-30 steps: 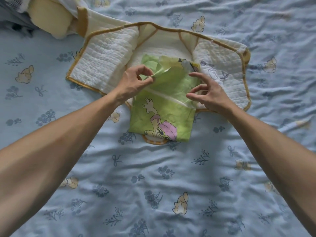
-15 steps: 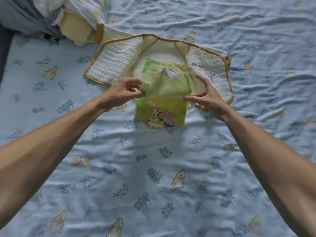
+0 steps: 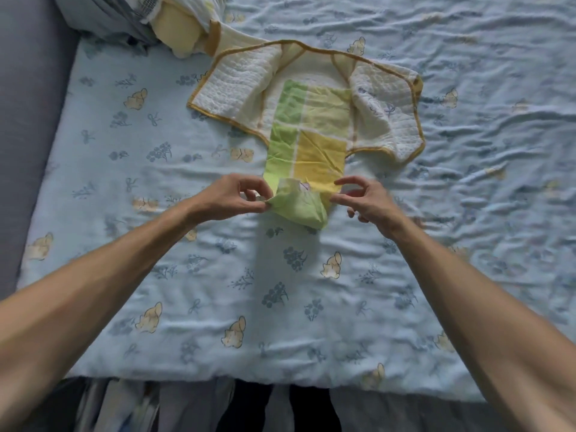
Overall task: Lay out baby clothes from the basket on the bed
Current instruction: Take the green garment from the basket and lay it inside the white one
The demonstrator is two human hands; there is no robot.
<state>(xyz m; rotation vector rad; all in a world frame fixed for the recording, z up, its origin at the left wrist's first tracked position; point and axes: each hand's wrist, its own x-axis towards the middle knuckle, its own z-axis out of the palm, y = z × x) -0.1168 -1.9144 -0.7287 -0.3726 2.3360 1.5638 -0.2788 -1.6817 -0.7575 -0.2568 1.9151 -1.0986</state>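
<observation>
Green cloth (image 3: 307,141) now unfolded on bed (image 3: 218,291)

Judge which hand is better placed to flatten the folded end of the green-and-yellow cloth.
Left. The left hand already pinches the folded end of the green-and-yellow cloth; the right hand sits beside its edge, holding nothing.

Green cloth (image 3: 307,141) now unfolded lengthwise

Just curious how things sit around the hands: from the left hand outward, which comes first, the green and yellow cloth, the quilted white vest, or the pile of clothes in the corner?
From the left hand:
1. Green and yellow cloth, pinched at its near end.
2. Quilted white vest, farther up the bed.
3. Pile of clothes, top left corner.
</observation>
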